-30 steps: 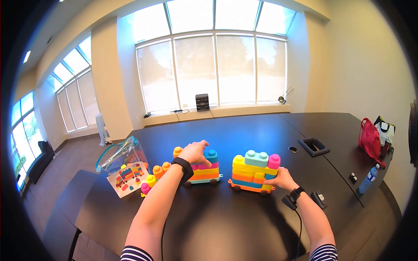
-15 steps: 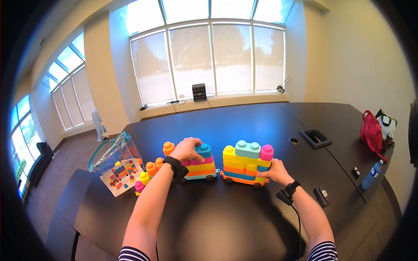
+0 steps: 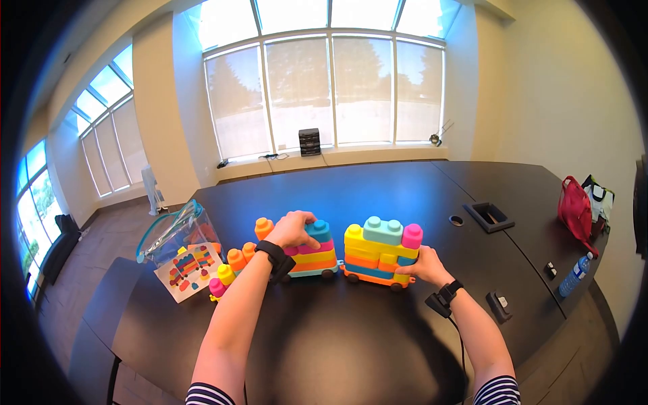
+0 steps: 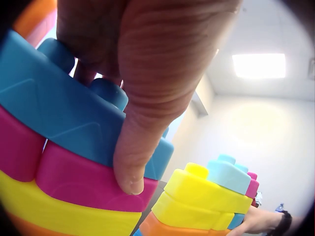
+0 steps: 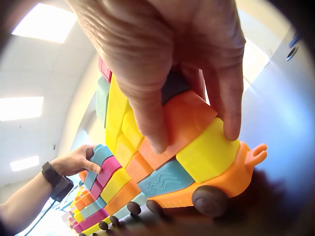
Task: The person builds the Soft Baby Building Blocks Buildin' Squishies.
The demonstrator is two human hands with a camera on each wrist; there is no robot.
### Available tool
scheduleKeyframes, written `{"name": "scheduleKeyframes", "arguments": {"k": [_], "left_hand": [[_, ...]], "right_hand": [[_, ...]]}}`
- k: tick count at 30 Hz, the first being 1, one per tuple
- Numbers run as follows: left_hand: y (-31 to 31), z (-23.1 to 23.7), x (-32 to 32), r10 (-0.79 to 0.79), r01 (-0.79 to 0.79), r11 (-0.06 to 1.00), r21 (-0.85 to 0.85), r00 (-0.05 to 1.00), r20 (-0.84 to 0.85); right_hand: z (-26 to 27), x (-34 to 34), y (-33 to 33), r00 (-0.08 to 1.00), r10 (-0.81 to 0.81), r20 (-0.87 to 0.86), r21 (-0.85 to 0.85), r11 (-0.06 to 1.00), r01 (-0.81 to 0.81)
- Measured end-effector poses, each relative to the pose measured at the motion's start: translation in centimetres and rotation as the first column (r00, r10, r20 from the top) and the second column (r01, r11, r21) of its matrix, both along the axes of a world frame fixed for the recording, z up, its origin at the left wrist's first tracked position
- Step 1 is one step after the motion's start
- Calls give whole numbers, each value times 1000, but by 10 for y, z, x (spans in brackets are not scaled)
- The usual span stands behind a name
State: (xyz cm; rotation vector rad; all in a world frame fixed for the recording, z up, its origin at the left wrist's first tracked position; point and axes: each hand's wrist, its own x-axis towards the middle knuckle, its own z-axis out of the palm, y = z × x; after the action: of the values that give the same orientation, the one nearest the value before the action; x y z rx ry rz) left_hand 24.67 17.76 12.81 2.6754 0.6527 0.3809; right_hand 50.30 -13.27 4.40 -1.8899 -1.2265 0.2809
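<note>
The left hand [image 3: 291, 231] grips the top of a wheeled block car [image 3: 316, 259] from above; in the left wrist view its thumb presses the magenta block [image 4: 83, 179] under the long blue block [image 4: 64, 108]. At the right end of a second wheeled block car [image 3: 370, 262], the right hand [image 3: 428, 267] holds on, its thumb on an orange block [image 5: 184, 129] in the right wrist view. The two cars stand end to end, their facing ends meeting at the hooks. Smaller block pieces [image 3: 225, 273] extend left of the left hand's car, partly behind the forearm.
A picture card [image 3: 189, 271] leans by a clear bag [image 3: 177, 236] with blue trim at the left. On the right are a water bottle [image 3: 576, 275], a red bag [image 3: 574, 209], a table socket opening [image 3: 489, 216] and a small black device [image 3: 499, 306].
The right hand's block car has moved left, and the gap between the two cars has closed. Both hands keep their grips. The head view has shifted slightly.
</note>
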Motion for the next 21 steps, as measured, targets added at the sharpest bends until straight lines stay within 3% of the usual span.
{"name": "scheduleKeyframes", "arguments": {"k": [7, 11, 14, 17, 21], "left_hand": [[-8, -8, 16, 38, -33, 996, 79, 997, -66], [-18, -2, 17, 75, -63, 994, 83, 987, -143], [-29, -2, 11, 55, -16, 966, 260, 989, -141], [-32, -12, -7, -75, 6, 942, 336, 978, 194], [-81, 23, -90, -104, -7, 971, 239, 888, 448]], "right_hand": [[-4, 0, 5, 1000, -1, 14, 8, 1000, 1], [0, -5, 4, 997, -15, -78, -23, 1000, 14], [0, -5, 2, 996, -16, -84, -31, 999, 13], [-7, -5, -3, 997, -56, -51, -10, 998, 56], [-13, -12, -34, 970, -206, 125, 21, 978, 205]]}}
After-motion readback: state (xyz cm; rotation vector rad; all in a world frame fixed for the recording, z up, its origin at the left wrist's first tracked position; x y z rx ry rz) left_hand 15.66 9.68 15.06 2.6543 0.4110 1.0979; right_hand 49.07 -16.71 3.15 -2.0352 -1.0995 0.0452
